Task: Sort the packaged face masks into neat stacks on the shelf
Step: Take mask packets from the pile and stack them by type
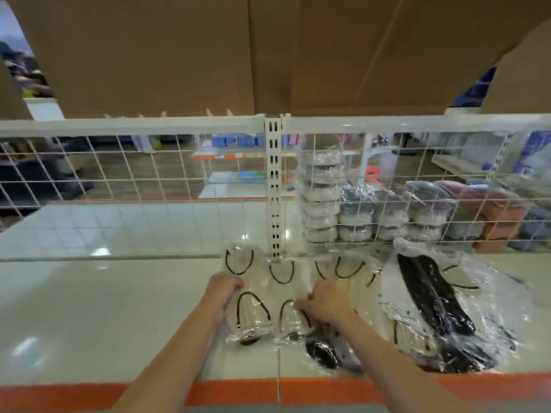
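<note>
The left hand (222, 289) lies at the left edge of a row of white masks in clear packets (268, 293), its fingers (235, 283) curled down against the plastic; whether they pinch the packet or only press on it cannot be told through the blur. The right hand (323, 302) rests on the right part of the same row, its fingers (310, 296) bent and gathered on the wrapping, seemingly gripping a fold of it. The white masks, with black ear loops showing, lie flat between and under both hands, just in front of the white slotted post (274, 186) that stands at the back of the shelf (104, 308). Right of the post, and right of the right hand, lies a loose heap of black masks in crinkled plastic (432, 302), reaching toward the shelf's orange front edge (238, 391). Near the right wrist, a dark packet (323, 351) sits close to that edge. Behind the post, a white wire grid (149, 180) runs along the shelf's back, and beyond it, right of the post, wrapped goods stand stacked (322, 198). Brown cardboard (179, 55) hangs above.
</note>
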`<action>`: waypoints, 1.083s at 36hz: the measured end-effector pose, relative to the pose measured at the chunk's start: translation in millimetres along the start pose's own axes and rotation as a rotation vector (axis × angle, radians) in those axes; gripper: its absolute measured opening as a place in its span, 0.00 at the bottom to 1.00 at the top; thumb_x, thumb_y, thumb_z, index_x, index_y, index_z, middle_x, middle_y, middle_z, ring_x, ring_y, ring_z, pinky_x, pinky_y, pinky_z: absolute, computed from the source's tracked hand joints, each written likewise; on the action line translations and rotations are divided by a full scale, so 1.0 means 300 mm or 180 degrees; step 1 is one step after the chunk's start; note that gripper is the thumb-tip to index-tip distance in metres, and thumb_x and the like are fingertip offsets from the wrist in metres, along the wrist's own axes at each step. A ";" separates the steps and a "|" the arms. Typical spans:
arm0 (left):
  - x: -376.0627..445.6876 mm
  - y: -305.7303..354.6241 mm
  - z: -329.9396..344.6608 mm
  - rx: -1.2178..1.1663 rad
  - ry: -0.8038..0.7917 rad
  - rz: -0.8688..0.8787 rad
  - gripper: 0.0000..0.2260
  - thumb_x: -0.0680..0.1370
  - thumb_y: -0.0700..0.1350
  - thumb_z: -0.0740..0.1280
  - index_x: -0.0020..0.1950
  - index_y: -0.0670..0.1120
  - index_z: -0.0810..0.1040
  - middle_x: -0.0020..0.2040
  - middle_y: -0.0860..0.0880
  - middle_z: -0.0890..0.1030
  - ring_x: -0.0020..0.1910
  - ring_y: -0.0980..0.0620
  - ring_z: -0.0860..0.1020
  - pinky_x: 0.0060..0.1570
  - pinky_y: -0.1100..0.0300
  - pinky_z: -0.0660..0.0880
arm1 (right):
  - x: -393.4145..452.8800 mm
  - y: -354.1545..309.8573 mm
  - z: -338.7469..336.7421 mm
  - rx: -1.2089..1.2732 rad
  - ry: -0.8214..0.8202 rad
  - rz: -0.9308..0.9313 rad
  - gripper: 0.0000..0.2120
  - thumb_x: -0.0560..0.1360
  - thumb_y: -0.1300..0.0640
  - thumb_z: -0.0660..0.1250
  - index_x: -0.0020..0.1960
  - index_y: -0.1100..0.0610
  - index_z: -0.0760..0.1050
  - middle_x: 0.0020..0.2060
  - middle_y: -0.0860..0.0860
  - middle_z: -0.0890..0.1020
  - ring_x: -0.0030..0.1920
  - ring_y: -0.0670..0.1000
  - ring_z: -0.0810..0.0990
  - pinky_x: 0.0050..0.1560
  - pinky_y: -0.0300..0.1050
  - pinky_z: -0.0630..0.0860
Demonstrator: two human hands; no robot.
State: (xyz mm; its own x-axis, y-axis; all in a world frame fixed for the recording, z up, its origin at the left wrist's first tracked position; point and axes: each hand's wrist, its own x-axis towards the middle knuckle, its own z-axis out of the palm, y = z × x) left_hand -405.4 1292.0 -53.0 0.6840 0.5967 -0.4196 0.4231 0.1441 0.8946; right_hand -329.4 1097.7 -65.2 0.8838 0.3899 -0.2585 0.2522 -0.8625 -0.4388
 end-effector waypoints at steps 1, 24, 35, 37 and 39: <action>0.009 0.001 -0.014 0.0067 -0.0037 0.0016 0.07 0.72 0.33 0.65 0.49 0.36 0.76 0.40 0.38 0.79 0.37 0.43 0.78 0.38 0.56 0.75 | 0.000 -0.010 0.011 -0.0055 0.0041 0.0060 0.15 0.74 0.45 0.67 0.36 0.54 0.69 0.36 0.51 0.78 0.40 0.51 0.79 0.43 0.44 0.76; 0.087 -0.015 -0.258 -0.0268 -0.1049 0.0626 0.08 0.74 0.41 0.71 0.52 0.41 0.80 0.47 0.42 0.84 0.40 0.51 0.82 0.39 0.63 0.78 | -0.026 -0.401 0.186 0.2391 0.0164 -0.0094 0.14 0.69 0.57 0.74 0.47 0.55 0.69 0.35 0.50 0.76 0.31 0.44 0.74 0.31 0.36 0.68; 0.065 -0.040 -0.439 -0.0437 -0.0309 0.1503 0.14 0.70 0.36 0.74 0.53 0.44 0.79 0.47 0.48 0.84 0.47 0.50 0.83 0.48 0.53 0.80 | 0.026 -0.620 0.223 0.2718 -0.0094 -0.0953 0.12 0.72 0.66 0.68 0.55 0.63 0.75 0.49 0.57 0.82 0.49 0.53 0.82 0.47 0.42 0.79; 0.074 -0.092 -0.462 -0.0483 -0.0173 0.1328 0.19 0.67 0.36 0.76 0.56 0.44 0.78 0.49 0.48 0.84 0.48 0.51 0.83 0.48 0.55 0.80 | 0.024 -0.620 0.280 0.2511 -0.0362 -0.0804 0.12 0.72 0.65 0.69 0.54 0.62 0.74 0.48 0.57 0.81 0.48 0.53 0.80 0.46 0.43 0.77; 0.083 -0.136 -0.466 -0.0440 -0.0031 0.1191 0.20 0.67 0.38 0.77 0.57 0.42 0.78 0.51 0.45 0.83 0.48 0.49 0.83 0.48 0.54 0.80 | 0.010 -0.613 0.324 0.2129 -0.0708 -0.0755 0.13 0.70 0.64 0.69 0.53 0.60 0.72 0.46 0.55 0.78 0.45 0.50 0.77 0.44 0.42 0.74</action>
State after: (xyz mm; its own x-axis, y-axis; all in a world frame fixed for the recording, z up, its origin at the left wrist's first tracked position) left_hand -488.6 1411.4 -78.4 0.7816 0.6207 -0.0615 0.0599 0.0235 0.9979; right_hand -411.3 1288.9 -68.9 0.7169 0.6586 -0.2285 0.0699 -0.3940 -0.9164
